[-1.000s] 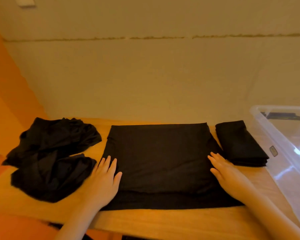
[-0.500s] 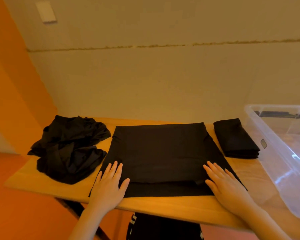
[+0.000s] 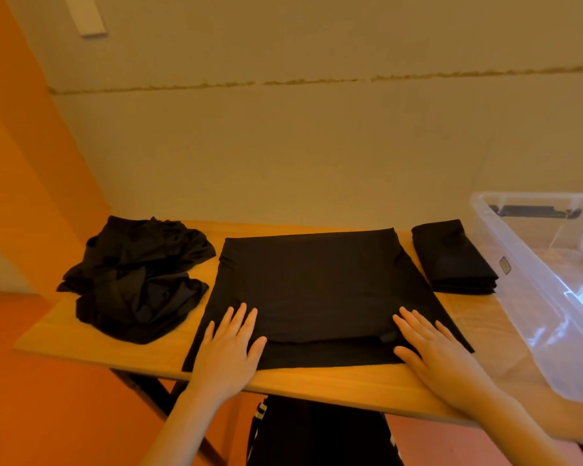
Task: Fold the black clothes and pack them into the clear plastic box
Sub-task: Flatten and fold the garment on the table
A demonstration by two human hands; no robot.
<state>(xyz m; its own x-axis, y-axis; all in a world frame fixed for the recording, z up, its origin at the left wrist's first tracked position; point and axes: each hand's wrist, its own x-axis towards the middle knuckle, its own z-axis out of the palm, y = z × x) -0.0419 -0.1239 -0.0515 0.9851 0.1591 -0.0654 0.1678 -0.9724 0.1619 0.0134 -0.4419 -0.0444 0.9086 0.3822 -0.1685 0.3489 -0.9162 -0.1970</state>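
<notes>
A black garment (image 3: 317,290) lies spread flat in the middle of the wooden table (image 3: 317,385), folded once so its upper layer ends short of the near edge. My left hand (image 3: 229,351) presses flat on its near left corner, fingers straight. My right hand (image 3: 435,351) lies flat on its near right corner. A folded black garment (image 3: 451,260) sits to the right of it. A crumpled heap of black clothes (image 3: 135,280) lies at the left. The clear plastic box (image 3: 552,284) stands at the right end with its opening towards me.
A plain wall rises right behind the table. The orange floor shows to the left and below the near edge. A dark garment on my body shows under the table's front edge.
Both hands have slid along the garment towards me to its near corners. The view has pulled back, so the table's front edge shows.
</notes>
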